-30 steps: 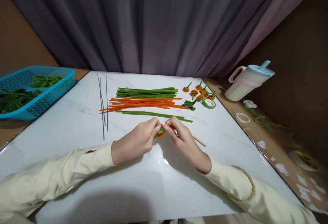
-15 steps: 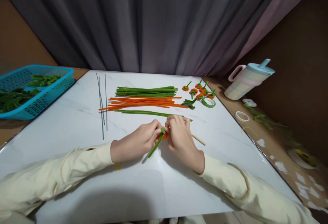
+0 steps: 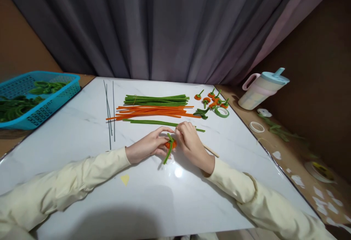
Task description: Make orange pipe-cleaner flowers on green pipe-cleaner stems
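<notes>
My left hand and my right hand meet over the white table, both pinched on a small orange pipe-cleaner coil. A green pipe-cleaner stem crosses the coil and points down toward me. Behind the hands lie a single line of green pipe cleaners, an orange bundle and a green bundle. Several finished orange pieces with green stems sit at the far right of the table. A wooden stick pokes out from under my right hand.
Thin dark wires lie left of the bundles. A blue basket with green pieces stands far left. A green tape roll is by the finished pieces. Off the table to the right are a lidded jug, a white tape ring and paper scraps.
The green stem swung out from between my fingers and now points down toward me. Both hands shifted slightly away and my forearms stretched forward, uncovering a yellow scrap on the table.
</notes>
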Tool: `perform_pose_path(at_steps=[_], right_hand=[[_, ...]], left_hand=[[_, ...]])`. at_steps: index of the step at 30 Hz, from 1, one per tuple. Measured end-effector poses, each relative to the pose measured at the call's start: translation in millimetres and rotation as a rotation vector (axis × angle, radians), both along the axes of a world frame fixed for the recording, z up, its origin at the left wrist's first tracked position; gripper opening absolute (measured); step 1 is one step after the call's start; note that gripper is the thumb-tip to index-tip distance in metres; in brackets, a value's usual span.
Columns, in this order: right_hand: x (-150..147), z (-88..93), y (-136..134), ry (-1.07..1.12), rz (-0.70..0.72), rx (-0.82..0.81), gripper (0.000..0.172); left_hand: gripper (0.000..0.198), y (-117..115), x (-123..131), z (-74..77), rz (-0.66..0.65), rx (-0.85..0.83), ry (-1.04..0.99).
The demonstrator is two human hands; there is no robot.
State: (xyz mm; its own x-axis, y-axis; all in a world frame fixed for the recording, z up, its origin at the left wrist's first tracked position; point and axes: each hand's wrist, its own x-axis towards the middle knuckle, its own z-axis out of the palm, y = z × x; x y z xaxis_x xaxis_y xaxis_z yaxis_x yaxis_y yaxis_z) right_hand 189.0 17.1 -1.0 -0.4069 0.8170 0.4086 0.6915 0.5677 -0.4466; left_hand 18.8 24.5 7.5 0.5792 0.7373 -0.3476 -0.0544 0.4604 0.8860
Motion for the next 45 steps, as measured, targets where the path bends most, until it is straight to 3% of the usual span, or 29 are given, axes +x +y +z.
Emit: perform_pose_path(at_steps=[4,9,14,21,24,29,33,36,40,45], right_hand=[[-1,9.6,-5,0.011,0.077,-0.018,0.020],[-5,9.5,-9,0.035,0.124,-0.164,0.017],[1,12.9,-5,0.228,0.106,-0.338,0.018],[7,8.0,4,0.685,0.141,-0.723,0.027],[9,9.7,5,0.724,0.148,-0.812,0.030],[22,21.6,7,0.513,0.146,-0.751,0.030],[46,26.7,12,-0.051,-0.031,-0.432,0.023],[59,24.7,12,-0.379,-0.156,-0.385,0.012],[53,19.6,8,-0.484,-0.230,-0.386,0.001],[41,14.5,6,-0.443,-0.215,-0.442,0.011]], left_hand=[[0.025,-3,0,-12.2,0.032,0.106,0.049],[0.018,-6,0,-16.7,-0.013,0.193,0.005],[0.025,-4,-2,-13.8,-0.051,0.165,0.004],[0.032,-5,-3,-15.6,-0.025,0.174,-0.021],[0.032,-5,-3,-16.5,-0.001,0.175,-0.007],[0.037,-5,-3,-16.9,0.031,0.177,-0.002],[0.038,-7,-1,-16.8,0.065,0.184,-0.006],[0.040,-8,0,-16.7,0.095,0.199,-0.011],[0.042,-9,1,-16.4,0.112,0.236,0.007],[0.039,-13,1,-13.7,0.137,0.294,0.026]])
